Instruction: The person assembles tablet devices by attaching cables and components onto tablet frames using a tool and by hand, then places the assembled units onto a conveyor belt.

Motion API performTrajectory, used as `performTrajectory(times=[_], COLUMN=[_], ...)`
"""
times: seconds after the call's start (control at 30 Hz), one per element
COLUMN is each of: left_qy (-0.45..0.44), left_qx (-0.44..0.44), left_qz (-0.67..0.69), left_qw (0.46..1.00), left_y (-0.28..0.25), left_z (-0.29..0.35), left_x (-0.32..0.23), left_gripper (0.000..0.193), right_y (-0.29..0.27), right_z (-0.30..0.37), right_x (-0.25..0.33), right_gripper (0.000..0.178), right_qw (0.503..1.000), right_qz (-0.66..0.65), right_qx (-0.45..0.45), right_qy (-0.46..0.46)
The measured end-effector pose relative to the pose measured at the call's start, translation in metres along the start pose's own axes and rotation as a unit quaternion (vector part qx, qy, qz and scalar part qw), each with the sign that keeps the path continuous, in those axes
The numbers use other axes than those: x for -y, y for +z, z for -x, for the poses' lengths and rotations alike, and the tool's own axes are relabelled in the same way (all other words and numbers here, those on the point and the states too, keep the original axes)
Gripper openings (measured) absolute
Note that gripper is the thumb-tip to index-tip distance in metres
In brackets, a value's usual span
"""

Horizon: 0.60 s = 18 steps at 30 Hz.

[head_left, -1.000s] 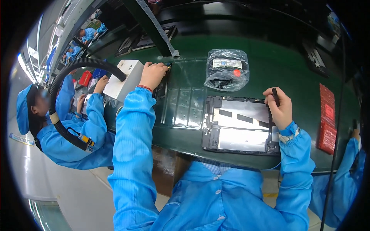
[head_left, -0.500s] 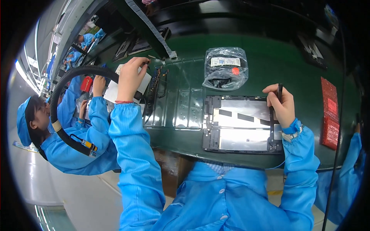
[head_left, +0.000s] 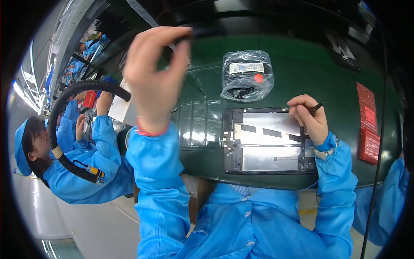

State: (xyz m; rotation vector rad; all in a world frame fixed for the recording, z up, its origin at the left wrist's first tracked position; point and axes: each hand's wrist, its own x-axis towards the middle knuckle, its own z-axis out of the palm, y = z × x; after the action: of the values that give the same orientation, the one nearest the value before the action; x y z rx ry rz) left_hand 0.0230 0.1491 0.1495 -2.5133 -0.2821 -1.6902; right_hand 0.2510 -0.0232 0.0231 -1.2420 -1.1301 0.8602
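An opened tablet [head_left: 269,152], with a black frame and a silver inner plate, lies face up on the green table in front of me. At its upper right edge, my right hand [head_left: 311,117] is closed around a black pen-like tool [head_left: 318,106], whose lower part the fingers hide. My left hand [head_left: 157,71] is raised high to the left of the tablet, blurred by motion. Its thumb and forefinger form a pinch; what sits between the tips is too dark and smeared to name. A clear plastic bag [head_left: 247,88] with dark contents and a white label lies beyond the tablet.
Clear plastic trays [head_left: 198,125] lie left of the tablet. Red bubble-wrap pouches [head_left: 368,125] are on the right. A black flexible hose [head_left: 54,116] arches at the left, near a co-worker in blue [head_left: 86,177]. Dark panels [head_left: 343,52] rest at the far right.
My left hand has risen and moved right, away from the white and dark things at the left. My right hand has tilted the black tool to the right while staying at the tablet's edge.
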Motion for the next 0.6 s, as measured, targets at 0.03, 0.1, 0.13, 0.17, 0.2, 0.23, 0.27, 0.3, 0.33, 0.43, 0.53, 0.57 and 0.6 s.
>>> performTrajectory(times=[0.03,0.1,0.13,0.17,0.2,0.23,0.27,0.3,0.33,0.43,0.53,0.57,0.6], left_qy=[0.045,0.114,0.114,0.098,0.136,0.14,0.143,0.143,0.134,0.089,-0.006,-0.056,-0.106], left_qx=[-0.015,0.052,0.079,0.091,0.114,0.112,0.111,0.105,0.125,0.156,0.186,0.174,0.161], left_qz=[0.013,0.036,0.064,0.09,0.075,0.079,0.082,0.094,0.104,0.151,0.226,0.252,0.277], left_qw=[0.999,0.992,0.988,0.987,0.981,0.981,0.98,0.98,0.978,0.972,0.956,0.95,0.941], left_y=[0.017,0.047,0.06,0.075,0.086,0.096,0.104,0.109,0.111,0.11,0.109,0.114,0.117], left_z=[-0.001,0.011,0.02,0.032,0.043,0.053,0.063,0.07,0.078,0.084,0.084,0.087,0.089], left_x=[-0.014,-0.037,-0.051,-0.064,-0.071,-0.077,-0.082,-0.085,-0.086,-0.091,-0.089,-0.087,-0.085], left_gripper=[0.022,0.029,0.029,0.025,0.02,0.017,0.015,0.015,0.014,0.019,0.03,0.031,0.032], right_y=[-0.002,-0.004,-0.001,-0.003,-0.003,-0.006,0.004,0.006,0.003,-0.002,-0.001,-0.001,-0.001], right_z=[0.001,0.001,-0.001,-0.002,-0.004,-0.004,-0.005,-0.006,-0.006,-0.005,-0.006,-0.004,-0.004], right_x=[-0.001,-0.005,-0.005,-0.017,-0.021,-0.016,-0.006,-0.005,-0.006,-0.004,-0.008,-0.004,-0.003], right_gripper=[0.021,0.024,0.025,0.025,0.025,0.023,0.022,0.022,0.022,0.021,0.02,0.019,0.019], right_qw=[1.0,0.997,0.993,0.984,0.971,0.977,0.978,0.977,0.977,0.983,0.99,0.991,0.99], right_qz=[-0.013,-0.05,-0.109,-0.175,-0.238,-0.213,-0.196,-0.195,-0.195,-0.154,-0.098,-0.08,-0.061], right_qx=[0.019,0.051,0.047,0.038,0.028,-0.001,-0.061,-0.073,-0.082,-0.082,-0.081,-0.057,-0.033], right_qy=[-0.008,-0.003,-0.003,-0.009,-0.016,0.012,0.042,0.04,0.039,0.058,0.062,0.094,0.125])
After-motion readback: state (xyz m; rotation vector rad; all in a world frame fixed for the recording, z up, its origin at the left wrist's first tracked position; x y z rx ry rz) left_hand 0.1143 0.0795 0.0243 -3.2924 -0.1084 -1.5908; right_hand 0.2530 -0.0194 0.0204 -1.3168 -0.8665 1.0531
